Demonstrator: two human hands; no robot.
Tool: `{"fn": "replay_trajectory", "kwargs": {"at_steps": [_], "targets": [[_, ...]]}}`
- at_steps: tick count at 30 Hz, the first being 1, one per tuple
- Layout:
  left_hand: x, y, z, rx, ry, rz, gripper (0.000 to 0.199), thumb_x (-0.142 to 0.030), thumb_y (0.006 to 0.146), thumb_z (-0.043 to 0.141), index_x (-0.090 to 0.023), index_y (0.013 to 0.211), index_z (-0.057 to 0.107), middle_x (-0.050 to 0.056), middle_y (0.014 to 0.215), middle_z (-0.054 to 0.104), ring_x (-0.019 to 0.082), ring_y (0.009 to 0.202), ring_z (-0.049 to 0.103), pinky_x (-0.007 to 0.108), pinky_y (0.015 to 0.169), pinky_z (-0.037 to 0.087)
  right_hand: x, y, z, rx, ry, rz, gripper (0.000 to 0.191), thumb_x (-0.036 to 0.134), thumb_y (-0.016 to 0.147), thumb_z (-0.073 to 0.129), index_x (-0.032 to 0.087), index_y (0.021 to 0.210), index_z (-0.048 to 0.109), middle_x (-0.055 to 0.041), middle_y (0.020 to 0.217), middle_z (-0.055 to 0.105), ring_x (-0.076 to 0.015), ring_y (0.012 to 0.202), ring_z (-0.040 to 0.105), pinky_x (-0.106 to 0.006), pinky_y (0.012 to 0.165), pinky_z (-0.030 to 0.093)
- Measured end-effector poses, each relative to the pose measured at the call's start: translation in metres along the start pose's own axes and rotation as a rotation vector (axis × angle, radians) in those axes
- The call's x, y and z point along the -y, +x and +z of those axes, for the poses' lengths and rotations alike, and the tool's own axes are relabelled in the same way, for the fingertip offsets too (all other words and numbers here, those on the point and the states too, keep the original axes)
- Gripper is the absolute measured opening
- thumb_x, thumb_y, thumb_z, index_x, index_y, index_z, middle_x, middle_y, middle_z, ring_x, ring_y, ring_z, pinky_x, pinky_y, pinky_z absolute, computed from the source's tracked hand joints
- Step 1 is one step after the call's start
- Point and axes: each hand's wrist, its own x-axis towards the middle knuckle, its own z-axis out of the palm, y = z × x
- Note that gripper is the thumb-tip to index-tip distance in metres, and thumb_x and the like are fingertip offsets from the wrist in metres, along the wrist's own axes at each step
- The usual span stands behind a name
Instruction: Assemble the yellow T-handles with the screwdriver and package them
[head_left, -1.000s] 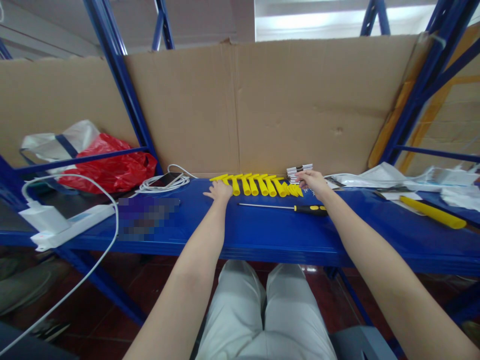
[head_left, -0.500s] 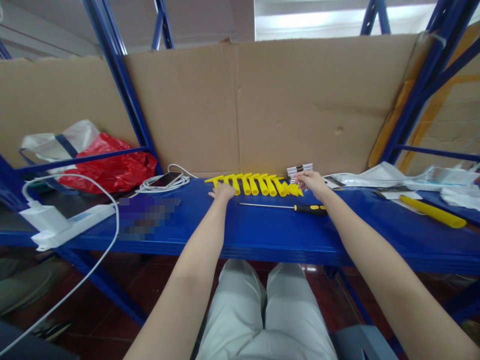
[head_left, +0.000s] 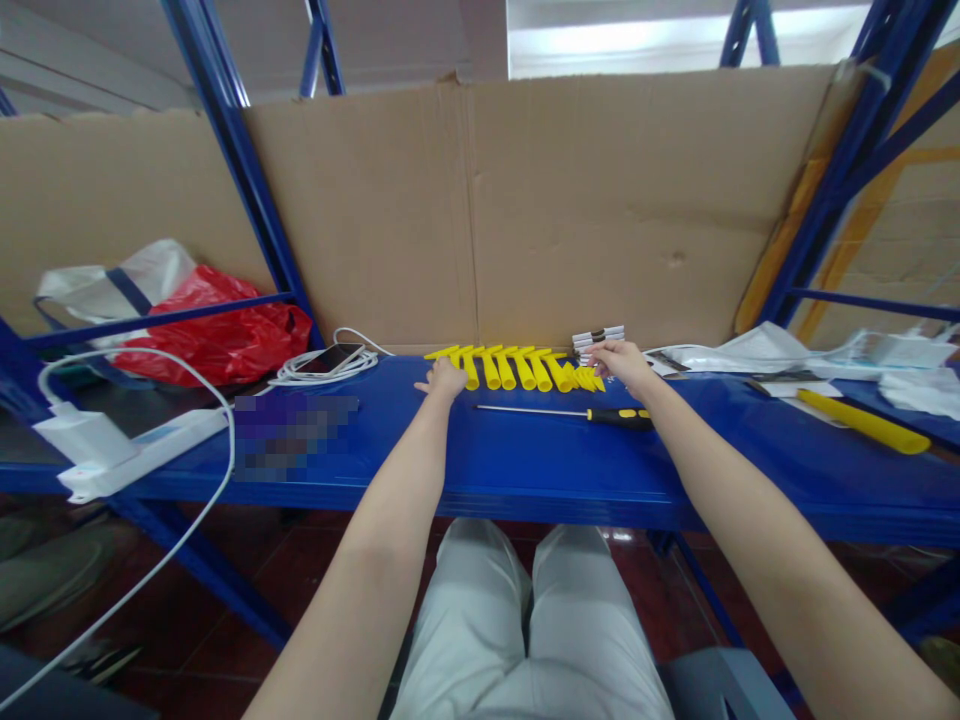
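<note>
Several yellow plastic T-shaped pieces (head_left: 528, 372), with round handles and thin cross blades, lie in a row on the blue shelf. My left hand (head_left: 444, 376) is closed on the leftmost one, whose handle it mostly hides; a finger sticks out to the left. At the row's right end, small yellow pieces (head_left: 586, 378) overlap each other. My right hand (head_left: 616, 358) has curled fingers beside a stack of white-and-black marker-like sticks (head_left: 592, 340); what its fingertips hold is too small to see. In front of the row lies a screwdriver (head_left: 619, 418) with a black-and-yellow handle.
A cardboard sheet (head_left: 600, 200) stands behind the shelf (head_left: 540, 470). Left are a power strip (head_left: 157, 448), coiled white cable (head_left: 324, 372), a phone and a red bag (head_left: 225, 330). On the right lie a yellow-handled tool (head_left: 862, 422) and white plastic packaging (head_left: 750, 352).
My left hand has shifted the leftmost yellow T-shaped piece slightly right, closer to the row. My right hand stays almost where it was.
</note>
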Motion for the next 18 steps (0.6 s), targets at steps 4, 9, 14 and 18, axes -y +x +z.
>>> {"fn": "replay_trajectory", "kwargs": {"at_steps": [4, 9, 14, 18], "targets": [[-0.005, -0.003, -0.005, -0.114, -0.076, 0.055, 0.047, -0.009, 0.074, 0.054, -0.024, 0.118, 0.060, 0.013, 0.125, 0.066, 0.032, 0.128, 0.052, 0.060, 0.108, 0.031, 0.001, 0.000, 0.000, -0.011, -0.009, 0.004, 0.015, 0.007, 0.079, 0.056, 0.013, 0.083, 0.069, -0.0028, 0.069, 0.068, -0.0061, 0.047, 0.052, -0.018, 0.049, 0.042], [-0.018, -0.007, -0.015, -0.215, -0.310, 0.290, 0.043, -0.006, 0.080, 0.044, -0.020, 0.117, 0.060, 0.006, 0.111, 0.072, 0.019, 0.106, 0.066, 0.035, 0.097, 0.048, 0.004, -0.002, 0.002, -0.016, -0.015, 0.005, 0.018, 0.003, 0.080, 0.052, 0.013, 0.082, 0.067, -0.0016, 0.067, 0.067, -0.0056, 0.045, 0.051, -0.018, 0.048, 0.041], [-0.032, -0.022, -0.010, -0.098, -0.347, 0.527, 0.031, -0.010, 0.083, 0.043, -0.016, 0.100, 0.068, 0.005, 0.095, 0.074, 0.016, 0.084, 0.069, 0.029, 0.082, 0.053, 0.007, -0.005, 0.003, 0.020, -0.035, 0.005, 0.016, 0.002, 0.081, 0.054, 0.014, 0.084, 0.065, -0.0006, 0.065, 0.067, -0.0068, 0.046, 0.054, -0.018, 0.049, 0.043], [-0.043, -0.044, 0.004, 0.024, -0.198, 0.695, 0.028, -0.009, 0.080, 0.049, -0.019, 0.091, 0.073, 0.003, 0.091, 0.075, 0.017, 0.081, 0.069, 0.029, 0.083, 0.053, 0.007, -0.007, 0.005, 0.118, -0.080, 0.026, 0.014, 0.004, 0.082, 0.056, 0.015, 0.080, 0.064, 0.0005, 0.059, 0.065, -0.0081, 0.046, 0.056, -0.018, 0.048, 0.043]]}}
